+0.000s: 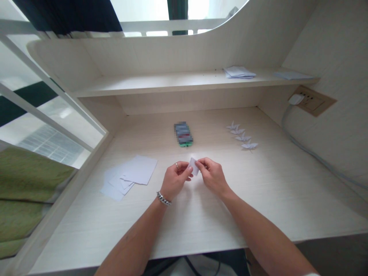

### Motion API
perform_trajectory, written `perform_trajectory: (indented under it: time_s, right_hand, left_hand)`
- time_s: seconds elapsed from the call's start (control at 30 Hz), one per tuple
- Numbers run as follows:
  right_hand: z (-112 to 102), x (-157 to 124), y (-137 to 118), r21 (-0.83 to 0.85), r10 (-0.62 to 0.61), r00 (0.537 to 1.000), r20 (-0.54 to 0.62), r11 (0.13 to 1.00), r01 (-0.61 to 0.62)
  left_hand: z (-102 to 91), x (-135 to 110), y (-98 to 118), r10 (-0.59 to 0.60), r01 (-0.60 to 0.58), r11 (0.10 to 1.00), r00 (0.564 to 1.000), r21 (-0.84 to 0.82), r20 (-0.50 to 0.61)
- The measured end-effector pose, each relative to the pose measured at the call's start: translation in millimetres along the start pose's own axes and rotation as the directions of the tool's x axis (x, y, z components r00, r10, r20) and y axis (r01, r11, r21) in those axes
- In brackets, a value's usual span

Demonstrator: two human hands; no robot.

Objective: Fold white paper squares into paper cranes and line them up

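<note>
A small folded piece of white paper [194,167] is pinched between both my hands, just above the desk. My left hand [176,177], with a ring and a chain bracelet on it, grips the paper's left side. On the other side, the thumb and fingers of my right hand [212,174] close on its upper right edge. Several folded paper cranes [243,138] stand in a slanting row to the right, beyond my right hand. Loose white paper sheets [140,169] lie overlapping left of my left hand.
Behind my hands lies a phone-like object [184,134] with a blurred face and green edge. A shelf [161,86] spans the back, holding a paper stack [239,72]. At right, a charger [296,99] sits in a wall socket, its cable [313,153] trailing down.
</note>
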State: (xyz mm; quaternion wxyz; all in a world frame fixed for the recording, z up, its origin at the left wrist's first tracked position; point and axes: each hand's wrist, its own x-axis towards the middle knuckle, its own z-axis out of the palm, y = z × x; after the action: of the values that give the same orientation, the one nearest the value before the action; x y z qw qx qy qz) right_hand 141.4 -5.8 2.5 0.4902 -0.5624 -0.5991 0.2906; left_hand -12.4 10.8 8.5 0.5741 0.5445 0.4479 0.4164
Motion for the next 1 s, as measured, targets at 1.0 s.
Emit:
perform_trajectory:
  time_s: [1.0]
  right_hand:
    - [-2.2, 1.1, 2.3, 0.272, -0.001, 0.987, 0.159, 0.961, -0.043]
  left_hand:
    - [-4.7, -0.6, 1.1, 0.059, -0.060, 0.998, 0.994, 0.001, 0.089]
